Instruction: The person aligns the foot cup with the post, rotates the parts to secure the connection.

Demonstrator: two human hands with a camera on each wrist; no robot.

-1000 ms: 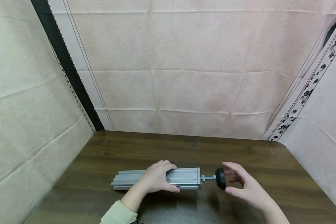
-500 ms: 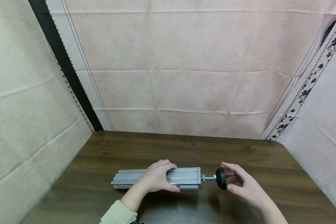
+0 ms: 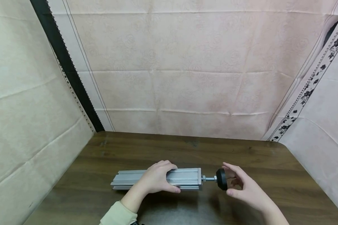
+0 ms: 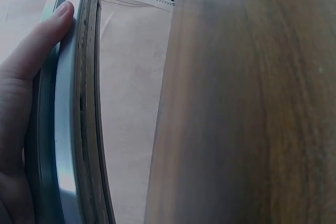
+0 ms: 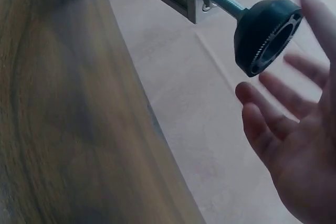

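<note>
In the head view my left hand (image 3: 159,178) grips a silver aluminium extrusion (image 3: 186,178) from above, thumb along its near side. The bar lies level from left to right, with its shadow on the table below. From its right end plate a threaded stud (image 3: 210,179) with nuts sticks out, carrying a round black levelling foot (image 3: 221,179). Around the outer face of that foot stands my right hand (image 3: 246,190), fingers spread and loosely bent. The right wrist view shows a gap between the foot's ribbed underside (image 5: 273,45) and the lower fingertips (image 5: 247,95).
Below the bar is a brown wood-grain table (image 3: 171,150), its far edge meeting a pale cloth backdrop (image 3: 186,78). Cloth walls also close off the left side (image 3: 31,109) and the right side (image 3: 321,125).
My right thumb and fingers have shifted slightly about the black levelling foot, the thumb moving up, then back down. My left hand and the extrusion stay almost where they were.
</note>
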